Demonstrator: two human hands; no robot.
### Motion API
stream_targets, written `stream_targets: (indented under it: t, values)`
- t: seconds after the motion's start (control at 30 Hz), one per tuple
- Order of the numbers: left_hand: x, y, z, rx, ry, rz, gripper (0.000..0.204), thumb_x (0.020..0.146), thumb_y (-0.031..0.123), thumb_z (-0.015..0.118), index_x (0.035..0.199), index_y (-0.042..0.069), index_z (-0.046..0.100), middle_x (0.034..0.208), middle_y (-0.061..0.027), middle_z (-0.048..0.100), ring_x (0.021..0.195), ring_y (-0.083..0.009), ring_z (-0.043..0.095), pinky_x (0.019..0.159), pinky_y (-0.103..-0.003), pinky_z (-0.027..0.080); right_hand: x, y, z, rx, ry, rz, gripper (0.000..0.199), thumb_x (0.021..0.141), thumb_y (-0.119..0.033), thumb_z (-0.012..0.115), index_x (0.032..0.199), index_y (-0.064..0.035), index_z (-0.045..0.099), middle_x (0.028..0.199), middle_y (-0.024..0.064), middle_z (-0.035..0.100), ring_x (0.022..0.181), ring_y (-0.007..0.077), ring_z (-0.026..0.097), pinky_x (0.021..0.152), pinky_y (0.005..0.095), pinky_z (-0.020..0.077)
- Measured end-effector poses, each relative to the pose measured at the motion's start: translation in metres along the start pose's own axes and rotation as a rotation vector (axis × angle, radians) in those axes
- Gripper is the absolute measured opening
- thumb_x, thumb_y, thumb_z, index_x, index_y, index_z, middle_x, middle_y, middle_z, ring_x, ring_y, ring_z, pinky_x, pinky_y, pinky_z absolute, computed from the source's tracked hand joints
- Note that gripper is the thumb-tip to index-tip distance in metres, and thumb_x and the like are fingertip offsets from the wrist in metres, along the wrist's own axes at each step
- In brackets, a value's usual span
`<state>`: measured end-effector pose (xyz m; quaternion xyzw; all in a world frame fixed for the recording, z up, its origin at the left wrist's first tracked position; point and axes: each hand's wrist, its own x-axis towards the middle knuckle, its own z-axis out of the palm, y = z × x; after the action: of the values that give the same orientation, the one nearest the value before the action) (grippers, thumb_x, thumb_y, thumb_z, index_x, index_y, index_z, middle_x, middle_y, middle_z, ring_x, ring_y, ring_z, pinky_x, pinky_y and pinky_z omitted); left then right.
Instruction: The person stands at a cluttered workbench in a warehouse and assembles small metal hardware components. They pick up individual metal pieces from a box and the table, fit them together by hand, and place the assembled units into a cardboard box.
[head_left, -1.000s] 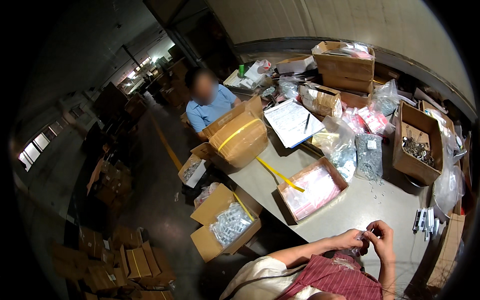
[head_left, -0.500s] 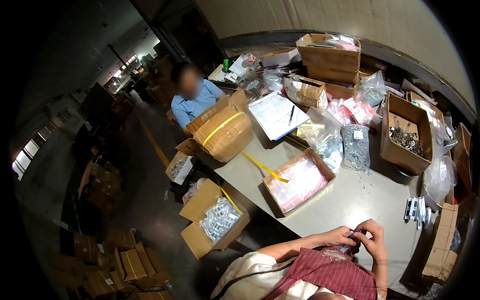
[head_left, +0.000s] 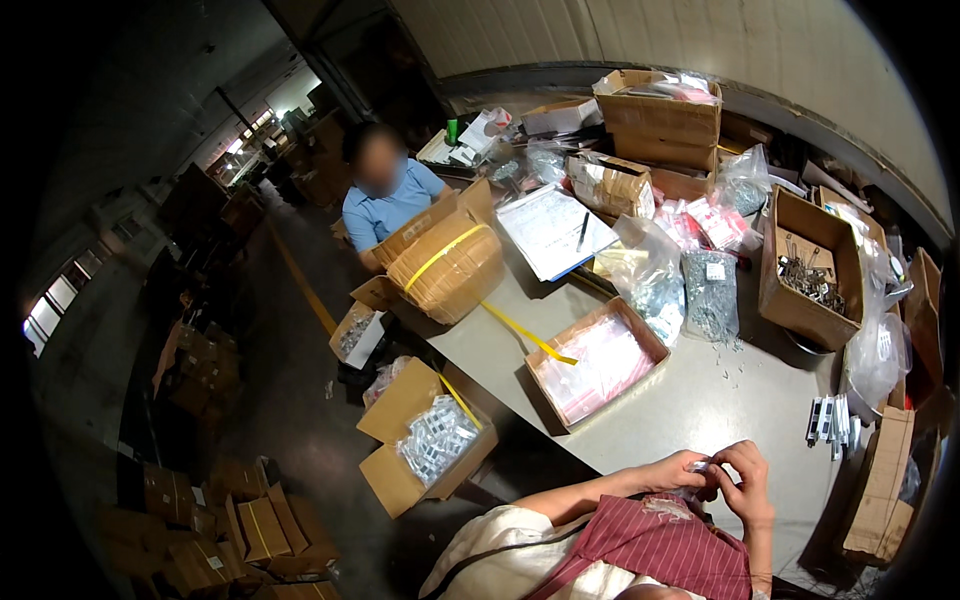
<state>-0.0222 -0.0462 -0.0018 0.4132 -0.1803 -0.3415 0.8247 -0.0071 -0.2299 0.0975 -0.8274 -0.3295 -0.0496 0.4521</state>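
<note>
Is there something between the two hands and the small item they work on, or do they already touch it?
Nothing visible is between them. The left hand and right hand meet over the table, both pinching the small pale item directly.

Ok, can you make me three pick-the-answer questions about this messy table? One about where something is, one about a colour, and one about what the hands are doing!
1. Where does the pen lie?
A. On the white papers
B. In the floor box
C. In a hand

2. What colour is the strap around the round brown bundle?
A. Green
B. Yellow
C. Black

3. How are the left hand and right hand?
A. Flat on the table
B. Far apart
C. Together, pinching a small pale thing

Answers:
1. A, the dark pen rests on the white papers at the table's far side.
2. B, a bright yellow band crosses the bundle.
3. C, the fingertips meet around the small pale thing above the table.
</note>
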Motion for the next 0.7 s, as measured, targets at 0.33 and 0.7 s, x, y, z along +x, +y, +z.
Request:
stream_targets:
  t: [0.33,0.7]
  values:
    - [0.003,-0.011,-0.006,0.207,0.107,0.109,0.031,0.087,-0.005,0.053,0.117,-0.005,0.06,0.107,-0.0074,0.067,0.097,-0.0136,0.064,0.084,-0.031,0.053,0.002,-0.01,-0.004,-0.094,-0.1,-0.188,0.032,0.066,-0.011,0.075,0.097,-0.0054,0.073,0.096,0.009,0.067,0.1,0.0313,0.06,0.101,0.0504,0.0436]
    - [0.004,0.005,0.001,0.195,0.092,0.088,0.023,0.099,0.007,0.058,0.119,-0.003,0.061,0.111,-0.007,0.068,0.103,-0.0125,0.062,0.09,-0.03,0.05,-0.004,-0.01,-0.014,-0.048,-0.005,-0.085,0.029,0.067,-0.012,0.076,0.096,-0.0055,0.076,0.106,0.0113,0.067,0.115,0.0369,0.054,0.098,0.0486,0.0455]
